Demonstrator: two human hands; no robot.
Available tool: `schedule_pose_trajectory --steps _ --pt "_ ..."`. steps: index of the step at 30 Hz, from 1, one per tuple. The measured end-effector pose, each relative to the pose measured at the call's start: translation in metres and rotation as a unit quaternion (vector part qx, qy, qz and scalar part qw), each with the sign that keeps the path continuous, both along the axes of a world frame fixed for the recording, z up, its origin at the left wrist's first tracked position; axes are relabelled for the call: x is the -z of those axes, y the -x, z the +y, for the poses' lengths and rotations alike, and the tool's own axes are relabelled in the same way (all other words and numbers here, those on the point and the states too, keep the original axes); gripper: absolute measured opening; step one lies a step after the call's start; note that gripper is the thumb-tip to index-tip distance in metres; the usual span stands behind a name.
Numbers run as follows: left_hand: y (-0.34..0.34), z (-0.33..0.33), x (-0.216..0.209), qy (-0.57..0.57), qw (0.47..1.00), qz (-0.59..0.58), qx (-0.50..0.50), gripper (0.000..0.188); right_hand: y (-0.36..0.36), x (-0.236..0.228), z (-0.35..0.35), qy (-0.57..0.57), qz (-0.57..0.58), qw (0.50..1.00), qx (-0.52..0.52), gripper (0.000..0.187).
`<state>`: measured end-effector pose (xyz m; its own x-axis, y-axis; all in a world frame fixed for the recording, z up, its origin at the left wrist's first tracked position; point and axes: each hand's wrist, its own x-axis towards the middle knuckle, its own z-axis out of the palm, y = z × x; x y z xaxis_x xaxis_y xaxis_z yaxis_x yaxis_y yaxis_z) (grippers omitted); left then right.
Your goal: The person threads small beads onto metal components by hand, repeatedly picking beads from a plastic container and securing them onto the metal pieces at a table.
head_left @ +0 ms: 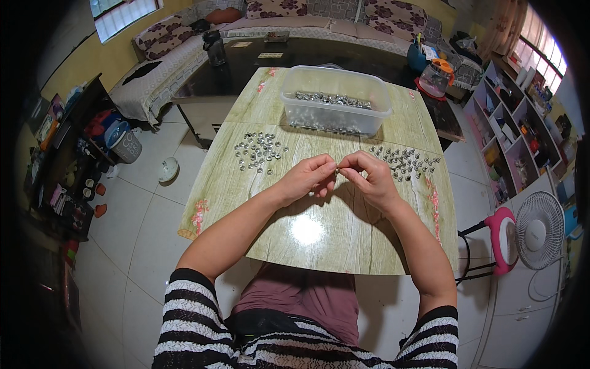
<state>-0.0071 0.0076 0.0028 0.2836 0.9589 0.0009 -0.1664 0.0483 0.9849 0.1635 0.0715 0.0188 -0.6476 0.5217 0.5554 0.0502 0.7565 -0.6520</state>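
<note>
Over the middle of the table, my left hand (310,176) and my right hand (370,179) meet fingertip to fingertip. Both are closed in a pinch on one small metal piece (337,171), mostly hidden by the fingers. Left of my hands lies a loose group of small round silver metal pieces (258,150), ring-like in shape. On the right, several small metal pieces with stems (405,163) are spread out close to my right hand. A clear plastic bin (335,117) behind my hands holds many more small metal parts (332,99).
The light green wood-patterned table (289,240) carries all of this. Beyond it is a dark table (369,58) with a jug (214,48) on it. A pink chair (501,240) and a white fan (539,229) stand at the right. A bowl (168,170) sits on the floor at left.
</note>
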Motion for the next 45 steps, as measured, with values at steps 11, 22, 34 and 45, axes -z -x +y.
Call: schedule_pose_trajectory --steps 11,22,34,45 --pt "0.0004 0.0007 -0.0018 0.029 0.999 -0.009 0.011 0.021 -0.0005 -0.0005 -0.0013 0.067 -0.012 0.998 -0.004 0.01" --pt "-0.0016 0.0018 -0.0005 0.012 0.998 0.046 -0.039 0.024 0.0006 0.0034 -0.0015 0.08 -0.01 0.997 -0.012 0.01" --pt "-0.0015 0.003 0.0026 -0.02 0.998 0.046 -0.045 0.027 0.0 0.0043 0.0003 0.07 -0.012 0.997 -0.008 0.01" --pt "-0.0022 0.0017 -0.0008 -0.042 0.998 0.032 -0.043 0.025 0.0007 0.0013 -0.002 0.075 -0.019 0.997 -0.006 0.01"
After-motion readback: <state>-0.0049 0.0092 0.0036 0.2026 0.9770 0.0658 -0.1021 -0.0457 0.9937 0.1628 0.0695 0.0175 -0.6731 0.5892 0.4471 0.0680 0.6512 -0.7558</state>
